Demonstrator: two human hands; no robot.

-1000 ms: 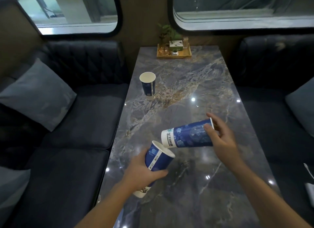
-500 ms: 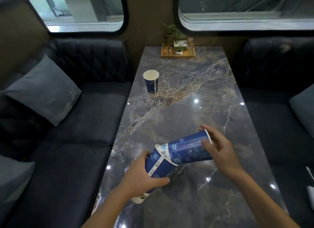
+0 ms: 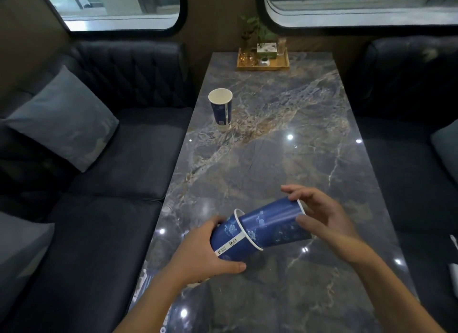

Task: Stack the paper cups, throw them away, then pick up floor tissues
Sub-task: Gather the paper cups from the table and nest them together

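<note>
Two blue paper cups nested, held above the marble table

Left hand [image 3: 205, 253] fingers wrap the outer blue paper cup [image 3: 230, 243]; right hand [image 3: 322, 216] fingers, spread, cradle the inner blue paper cup [image 3: 272, 223]. A third blue paper cup [image 3: 221, 112] stands upright farther along the grey marble table [image 3: 272, 146].

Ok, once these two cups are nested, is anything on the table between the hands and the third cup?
Nothing visible. The marble table lies bare between the hands and the upright cup near its left edge; the wooden tray sits farther back.
</note>
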